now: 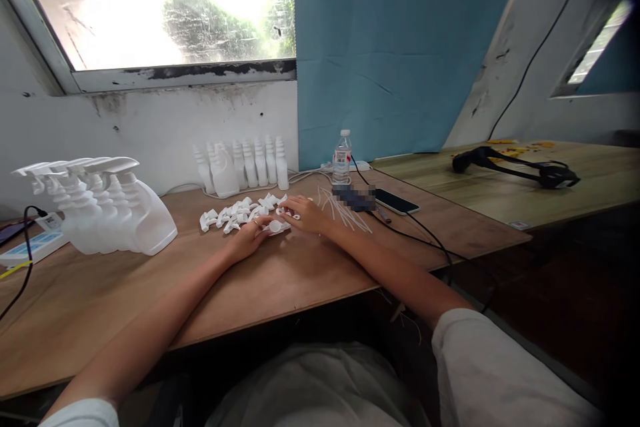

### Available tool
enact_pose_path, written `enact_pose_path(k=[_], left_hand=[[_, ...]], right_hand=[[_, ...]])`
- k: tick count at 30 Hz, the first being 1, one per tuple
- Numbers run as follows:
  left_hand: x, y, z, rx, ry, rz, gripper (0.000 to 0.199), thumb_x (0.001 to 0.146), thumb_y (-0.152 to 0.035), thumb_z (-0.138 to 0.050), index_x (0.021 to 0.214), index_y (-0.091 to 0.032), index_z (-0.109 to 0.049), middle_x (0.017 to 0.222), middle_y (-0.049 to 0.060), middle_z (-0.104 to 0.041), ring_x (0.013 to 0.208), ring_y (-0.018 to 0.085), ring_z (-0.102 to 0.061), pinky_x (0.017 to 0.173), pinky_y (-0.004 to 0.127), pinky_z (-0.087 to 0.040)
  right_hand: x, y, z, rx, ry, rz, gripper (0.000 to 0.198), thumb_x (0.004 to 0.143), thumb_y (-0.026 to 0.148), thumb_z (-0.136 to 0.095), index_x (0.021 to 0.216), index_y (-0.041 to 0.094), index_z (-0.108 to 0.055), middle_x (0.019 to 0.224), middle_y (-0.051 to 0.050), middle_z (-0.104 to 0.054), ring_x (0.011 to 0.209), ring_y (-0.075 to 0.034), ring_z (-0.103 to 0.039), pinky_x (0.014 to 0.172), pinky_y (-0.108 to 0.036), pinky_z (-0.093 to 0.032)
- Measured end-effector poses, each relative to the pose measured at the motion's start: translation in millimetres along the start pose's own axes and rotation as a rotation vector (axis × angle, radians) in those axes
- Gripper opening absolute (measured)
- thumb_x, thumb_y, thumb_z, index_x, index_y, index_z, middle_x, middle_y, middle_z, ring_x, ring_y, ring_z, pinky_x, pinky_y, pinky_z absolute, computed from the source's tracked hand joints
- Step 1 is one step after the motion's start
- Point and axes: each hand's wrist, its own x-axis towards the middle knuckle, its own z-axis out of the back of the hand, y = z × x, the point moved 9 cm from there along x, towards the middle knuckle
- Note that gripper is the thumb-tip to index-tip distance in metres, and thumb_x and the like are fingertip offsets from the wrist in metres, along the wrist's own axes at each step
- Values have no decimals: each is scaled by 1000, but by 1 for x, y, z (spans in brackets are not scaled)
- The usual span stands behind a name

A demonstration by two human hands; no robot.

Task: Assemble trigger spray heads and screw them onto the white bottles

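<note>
Bench work: small white pieces under both hands

Bench [240, 300], wooden top; entries run left to right.

Left end: large white moulded forms [110, 207], one group, near the back edge.

Left of centre: loose pile of small white parts [235, 215], between the back and front edges; behind it, at the back edge, a row of white bottle-shaped forms [260, 163].

Centre: left hand [249, 240], just beside the pile, fingertips at a white piece [276, 227]. Right hand [306, 213], fingers bent over the same spot. Hands close together; whether either has closed on a piece cannot be told. The piece lies between them, well in from the front edge. Step in hand, by judgement: fingertip handling of single pieces. The next move seems to call for a light, exact pinch, with the piece kept steady.

Right of centre: thin white strips [345, 210], near the right hand; water bottle [342, 161], at the back edge.
</note>
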Motion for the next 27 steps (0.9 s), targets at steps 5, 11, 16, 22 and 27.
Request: enact_pose_path(k=[5, 11, 16, 22, 27], left_hand=[[0, 3, -9, -340, 42, 47, 39, 91, -42, -51, 121, -17, -54, 112, 9, -66, 104, 23, -63, 91, 37, -51], [-3, 8, -13, -412, 70, 102, 44, 89, -45, -55, 123, -16, -52, 106, 10, -67, 99, 23, -64, 86, 36, -52], [-3, 7, -10, -389, 38, 123, 47, 83, -43, -63, 122, -18, -50, 115, 11, -64, 99, 21, -64, 87, 35, -52], [-4, 3, -6, -294, 23, 142, 38, 83, -37, -61, 114, -22, -45, 97, 3, -68, 81, 15, -64, 77, 31, -52], [-4, -1, -1, -59, 17, 67, 23, 88, -38, -54, 104, -21, -57, 91, 3, -68, 84, 17, -65, 79, 31, -50]], right_hand=[[-3, 26, 1, 113, 51, 137, 22, 95, 32, -49, 107, 16, -60, 91, -6, -64, 75, -15, -57, 71, -27, -45], [-4, 33, -3, 127, 129, 129, 27, 96, 32, -47, 115, 18, -59, 101, -7, -64, 81, -15, -60, 73, -27, -47], [-3, 30, -4, 120, 139, 101, 28, 95, 35, -48, 113, 16, -59, 96, -7, -64, 77, -15, -59, 71, -27, -46], [-3, 34, 1, 159, 154, 128, 18, 94, 30, -49, 100, 18, -60, 99, -7, -63, 84, -16, -60, 75, -28, -46], [-3, 37, 1, 212, 187, 131, 17, 93, 27, -49, 92, 18, -64, 102, -8, -62, 88, -16, -60, 80, -29, -47]])
